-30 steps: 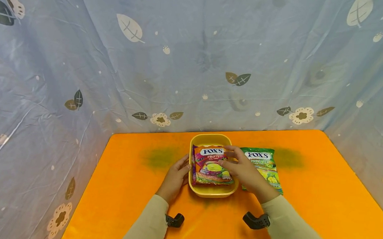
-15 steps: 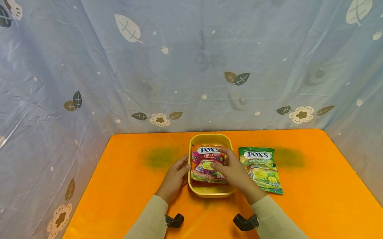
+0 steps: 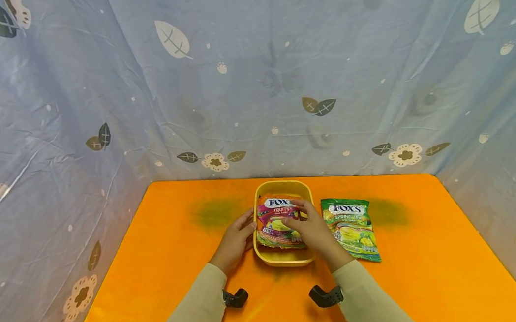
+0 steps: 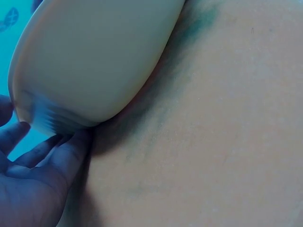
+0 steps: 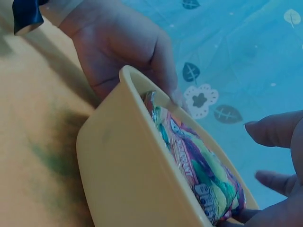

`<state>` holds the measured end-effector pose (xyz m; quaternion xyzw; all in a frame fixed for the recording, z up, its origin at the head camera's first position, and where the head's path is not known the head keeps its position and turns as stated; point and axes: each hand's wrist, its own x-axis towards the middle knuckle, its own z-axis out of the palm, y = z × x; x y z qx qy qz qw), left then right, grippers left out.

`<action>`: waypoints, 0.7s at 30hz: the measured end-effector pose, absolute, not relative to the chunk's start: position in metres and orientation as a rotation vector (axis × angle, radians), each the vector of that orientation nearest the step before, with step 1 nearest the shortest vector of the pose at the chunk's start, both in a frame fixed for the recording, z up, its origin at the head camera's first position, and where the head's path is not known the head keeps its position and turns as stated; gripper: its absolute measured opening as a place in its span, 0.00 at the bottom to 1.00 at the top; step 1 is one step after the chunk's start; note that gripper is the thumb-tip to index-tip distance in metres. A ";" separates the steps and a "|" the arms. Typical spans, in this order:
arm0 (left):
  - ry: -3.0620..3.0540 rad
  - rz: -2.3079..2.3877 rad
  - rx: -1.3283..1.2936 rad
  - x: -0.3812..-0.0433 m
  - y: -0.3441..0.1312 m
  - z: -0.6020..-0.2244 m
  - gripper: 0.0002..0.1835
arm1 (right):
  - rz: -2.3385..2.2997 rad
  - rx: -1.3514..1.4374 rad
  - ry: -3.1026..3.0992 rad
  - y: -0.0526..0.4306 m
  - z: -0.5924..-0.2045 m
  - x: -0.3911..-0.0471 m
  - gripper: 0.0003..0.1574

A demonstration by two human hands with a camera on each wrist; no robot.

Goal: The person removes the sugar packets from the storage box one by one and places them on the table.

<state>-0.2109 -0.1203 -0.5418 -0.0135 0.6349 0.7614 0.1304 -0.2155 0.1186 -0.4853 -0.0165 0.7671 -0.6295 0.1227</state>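
A yellow plastic tub [image 3: 281,262] stands on the table. In it lies an orange and purple Fox's Fruits candy bag [image 3: 276,226]; another wrapper edge [image 5: 149,100] shows at the bag's end in the right wrist view. At the tub's left side my left hand [image 3: 234,238] grips the wall, thumb at the rim and fingers outside. My right hand [image 3: 313,231] reaches over the right rim with its fingers at the candy bag's right side. In the right wrist view its thumb and a finger stand apart from the bag, while lower fingers touch the bag's edge.
A green Fox's Spring Tea candy bag [image 3: 351,229] lies flat just right of the tub. The orange table top [image 3: 179,294] carries two greenish smudges. A blue leaf-patterned curtain [image 3: 254,82] encloses the back and sides.
My right hand has moved left, and the Fruits candy bag has slid left inside the tub, covering a purple edge beneath. More of the green bag shows. My left hand stays put.
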 end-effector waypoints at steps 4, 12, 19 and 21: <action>1.840 2.216 -0.031 -0.211 -0.120 -0.542 0.31 | -1.913 -0.068 2.173 0.121 -0.489 -0.216 0.40; 1.828 2.221 -0.033 -0.211 -0.120 -0.542 0.32 | -1.960 -0.156 2.162 0.126 -0.492 -0.214 0.39; 1.830 2.221 -0.041 -0.210 -0.119 -0.540 0.32 | -2.013 -0.154 2.142 0.131 -0.493 -0.212 0.38; 1.831 2.221 -0.050 -0.210 -0.119 -0.540 0.32 | -2.014 -0.146 2.150 0.131 -0.494 -0.213 0.39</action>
